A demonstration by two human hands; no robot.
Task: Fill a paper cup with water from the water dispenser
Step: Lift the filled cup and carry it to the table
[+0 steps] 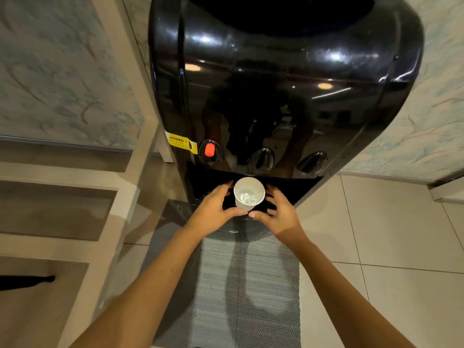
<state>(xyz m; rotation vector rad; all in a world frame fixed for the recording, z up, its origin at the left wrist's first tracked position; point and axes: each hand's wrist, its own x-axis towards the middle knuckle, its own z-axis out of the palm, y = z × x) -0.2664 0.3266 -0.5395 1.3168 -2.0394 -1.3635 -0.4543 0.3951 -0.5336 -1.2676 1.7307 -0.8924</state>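
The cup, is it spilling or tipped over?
No. The paper cup sits upright in the dispenser's nook with a little water inside, both hands cupped around it. I see no puddle on the mat.

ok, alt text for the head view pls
Two bare hands, left hand and right hand, cup a white paper cup holding some water in the recess of a glossy black water dispenser. Above the cup sit three taps, the leftmost with a red tab; a grey mat lies below.
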